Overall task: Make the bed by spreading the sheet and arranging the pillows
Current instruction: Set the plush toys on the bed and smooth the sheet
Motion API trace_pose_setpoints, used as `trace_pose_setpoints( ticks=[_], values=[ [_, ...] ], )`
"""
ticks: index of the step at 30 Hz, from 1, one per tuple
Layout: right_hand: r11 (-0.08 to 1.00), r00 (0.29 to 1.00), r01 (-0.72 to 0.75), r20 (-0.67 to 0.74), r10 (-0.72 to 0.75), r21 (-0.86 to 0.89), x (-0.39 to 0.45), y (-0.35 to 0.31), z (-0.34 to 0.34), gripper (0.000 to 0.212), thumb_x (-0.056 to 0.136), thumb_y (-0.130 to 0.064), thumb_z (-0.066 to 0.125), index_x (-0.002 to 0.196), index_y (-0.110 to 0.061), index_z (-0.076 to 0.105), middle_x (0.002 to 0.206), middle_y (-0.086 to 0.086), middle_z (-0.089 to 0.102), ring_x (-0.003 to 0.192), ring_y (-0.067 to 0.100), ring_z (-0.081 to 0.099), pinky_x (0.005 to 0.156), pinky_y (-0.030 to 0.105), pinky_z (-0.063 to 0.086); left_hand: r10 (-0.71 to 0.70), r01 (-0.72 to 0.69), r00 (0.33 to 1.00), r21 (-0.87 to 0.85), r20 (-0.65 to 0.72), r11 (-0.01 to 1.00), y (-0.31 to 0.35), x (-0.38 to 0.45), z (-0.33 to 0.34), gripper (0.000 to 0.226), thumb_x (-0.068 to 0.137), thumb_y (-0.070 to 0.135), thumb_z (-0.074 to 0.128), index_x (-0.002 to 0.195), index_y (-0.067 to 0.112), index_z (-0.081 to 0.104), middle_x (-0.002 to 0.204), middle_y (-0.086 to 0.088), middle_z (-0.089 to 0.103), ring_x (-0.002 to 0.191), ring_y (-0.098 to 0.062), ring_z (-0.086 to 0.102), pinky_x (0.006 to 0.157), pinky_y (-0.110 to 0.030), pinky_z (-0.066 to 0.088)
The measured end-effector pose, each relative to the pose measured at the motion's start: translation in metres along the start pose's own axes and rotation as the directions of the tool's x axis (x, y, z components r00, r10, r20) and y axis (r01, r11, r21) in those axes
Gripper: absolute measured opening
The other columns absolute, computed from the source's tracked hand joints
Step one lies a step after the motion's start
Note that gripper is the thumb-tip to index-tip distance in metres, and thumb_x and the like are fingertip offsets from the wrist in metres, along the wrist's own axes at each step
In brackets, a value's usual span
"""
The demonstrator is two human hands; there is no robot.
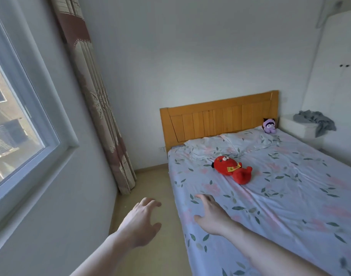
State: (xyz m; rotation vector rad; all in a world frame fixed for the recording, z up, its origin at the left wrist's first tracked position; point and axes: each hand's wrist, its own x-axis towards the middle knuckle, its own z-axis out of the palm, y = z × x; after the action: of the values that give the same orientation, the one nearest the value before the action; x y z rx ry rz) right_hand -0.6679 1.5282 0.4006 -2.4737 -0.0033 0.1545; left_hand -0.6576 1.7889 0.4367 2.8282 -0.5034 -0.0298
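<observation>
A pale blue sheet (286,192) with leaf and pink flower print covers the bed, lying mostly flat with a few creases. Two pillows in matching fabric, the left pillow (205,145) and the right pillow (248,139), lie side by side against the wooden headboard (220,118). My right hand (212,215) is stretched out over the sheet near the bed's left edge, fingers apart, holding nothing. My left hand (141,222) hovers over the floor beside the bed, fingers spread and curled, empty.
A red plush toy (232,169) lies on the sheet below the pillows. A small purple plush (269,126) sits at the far corner by the headboard. A white nightstand (298,127) carries a grey cloth (316,120). A window and curtain (95,92) line the narrow floor strip at left.
</observation>
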Motion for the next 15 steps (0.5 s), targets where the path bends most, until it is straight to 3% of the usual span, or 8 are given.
trace_pose_setpoints(
  ticks=[5, 11, 15],
  values=[
    [0.997, 0.996, -0.079, -0.031, 0.079, 0.003, 0.014, -0.010, 0.016, 0.067, 0.095, -0.035, 0.055, 0.153, -0.030, 0.022, 0.158, -0.009, 0.020, 0.135, 0.016, 0.042, 0.101, 0.033, 0.046, 0.045, -0.044, 0.998, -0.028, 0.032, 0.999, -0.041, 0.036, -0.006, 0.060, 0.088, 0.043, 0.063, 0.144, 0.038, 0.041, 0.148, 0.020, 0.034, 0.133, -0.009, 0.042, 0.104, -0.023, 0.040],
    [0.982, 0.977, -0.190, -0.093, 0.190, 0.005, 0.034, 0.006, 0.002, 0.069, 0.096, -0.038, 0.058, 0.154, -0.029, 0.021, 0.160, -0.008, 0.018, 0.139, 0.018, 0.039, 0.105, 0.032, 0.041, 0.144, -0.137, 0.985, -0.072, 0.094, 0.988, -0.038, 0.094, 0.009, 0.061, 0.089, 0.041, 0.063, 0.145, 0.036, 0.042, 0.149, 0.018, 0.035, 0.135, -0.010, 0.042, 0.106, -0.023, 0.040],
    [0.966, 0.958, -0.257, -0.123, 0.258, 0.025, 0.068, 0.030, -0.006, 0.069, 0.095, -0.034, 0.057, 0.154, -0.027, 0.021, 0.159, -0.005, 0.021, 0.136, 0.018, 0.043, 0.100, 0.032, 0.047, 0.220, -0.207, 0.965, -0.096, 0.142, 0.974, -0.037, 0.149, 0.025, 0.061, 0.089, 0.042, 0.062, 0.147, 0.035, 0.041, 0.151, 0.018, 0.034, 0.136, -0.011, 0.042, 0.107, -0.024, 0.039]
  ],
)
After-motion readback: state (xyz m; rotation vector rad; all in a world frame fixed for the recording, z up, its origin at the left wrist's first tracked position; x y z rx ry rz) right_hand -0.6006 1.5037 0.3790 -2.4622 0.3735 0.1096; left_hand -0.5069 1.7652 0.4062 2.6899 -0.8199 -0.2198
